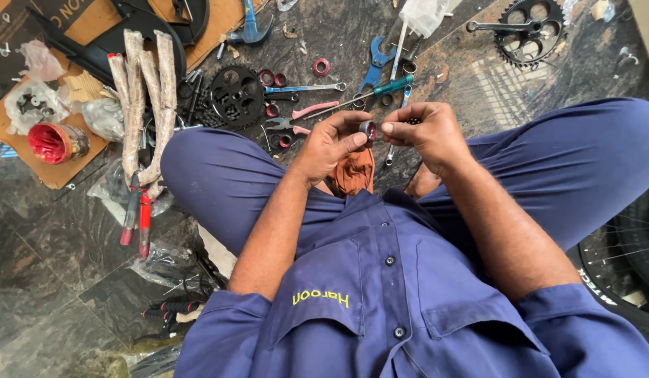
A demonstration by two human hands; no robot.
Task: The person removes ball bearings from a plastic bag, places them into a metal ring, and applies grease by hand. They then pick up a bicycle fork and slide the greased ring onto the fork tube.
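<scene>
Blue short-sleeved buttoned work shirt [401, 294], yellow embroidery, matching blue trousers [226, 175].

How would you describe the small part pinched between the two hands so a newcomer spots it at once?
Start at the blue-trousered knees and follow both forearms to where the left hand and right hand meet. Pinched between their fingertips is a small round metal cup with a red inside. Unlike the similar red rings lying on the dark stone floor, it is held up.

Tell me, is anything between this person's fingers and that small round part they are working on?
Nothing visible. Both the left hand and the right hand pinch the small round part directly with bare fingertips, above the orange cloth.
</scene>
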